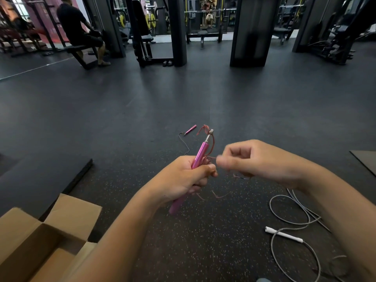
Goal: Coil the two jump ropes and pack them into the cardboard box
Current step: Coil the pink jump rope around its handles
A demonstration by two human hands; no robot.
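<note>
My left hand (183, 180) grips a pink jump-rope handle (200, 154) that points up and away, with loops of thin pink cord gathered against it. Just to its right, my right hand (254, 159) is blurred and pinches the pink cord (211, 157). The rope's second pink handle (190, 129) lies on the floor farther off, its dark cord trailing toward me. A white-handled jump rope (283, 234) with grey cord (289, 210) lies in loose loops on the floor at the right. The open cardboard box (30, 241) sits at the lower left.
Dark rubber gym floor all around. A black mat edge (79, 176) runs beside the box and another mat corner (364, 159) shows at the right. Weight machines and pillars stand at the back, and a person (79, 29) sits on a bench at far left.
</note>
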